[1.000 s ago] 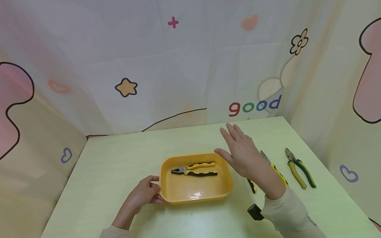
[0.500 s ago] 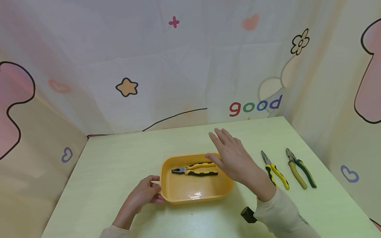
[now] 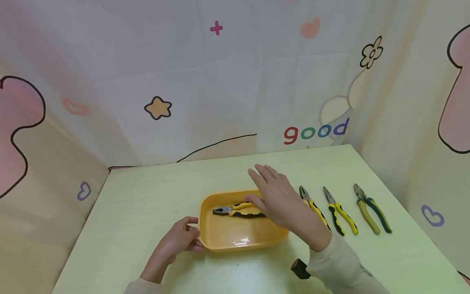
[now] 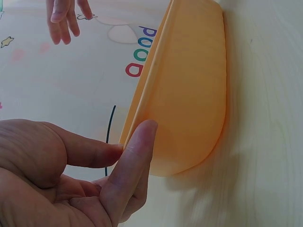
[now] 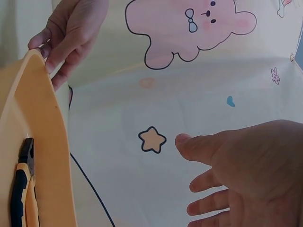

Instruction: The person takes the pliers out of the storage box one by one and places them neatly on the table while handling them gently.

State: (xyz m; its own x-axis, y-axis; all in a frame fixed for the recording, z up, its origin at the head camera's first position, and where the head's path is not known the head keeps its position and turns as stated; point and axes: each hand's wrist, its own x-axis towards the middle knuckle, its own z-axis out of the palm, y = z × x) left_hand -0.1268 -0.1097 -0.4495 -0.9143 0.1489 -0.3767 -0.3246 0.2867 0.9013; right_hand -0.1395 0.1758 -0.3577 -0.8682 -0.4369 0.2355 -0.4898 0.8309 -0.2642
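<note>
A yellow-orange plastic tray (image 3: 242,237) sits on the table with yellow-and-black combination pliers (image 3: 229,211) lying in it. My left hand (image 3: 180,237) pinches the tray's left rim; in the left wrist view the thumb is on the rim and the fingers (image 4: 137,156) press the outer wall. Above the tray's right side my right hand (image 3: 277,198) hovers with fingers spread and holds nothing. It overlaps the ends of the pliers' handles in the head view. The right wrist view shows this hand (image 5: 251,175) apart from the tray wall, with the pliers' head (image 5: 29,153) inside.
Right of the tray lie yellow-and-black pliers (image 3: 315,208), partly hidden by the right forearm, then yellow-and-black long-nose pliers (image 3: 339,212) and green-handled pliers (image 3: 371,210). A dark block (image 3: 300,268) shows at the right sleeve. A printed curtain (image 3: 205,94) stands behind the table.
My right hand has moved left and slightly down, farther over the tray, uncovering the pliers on the table at right. My left hand and the tray have stayed in place.
</note>
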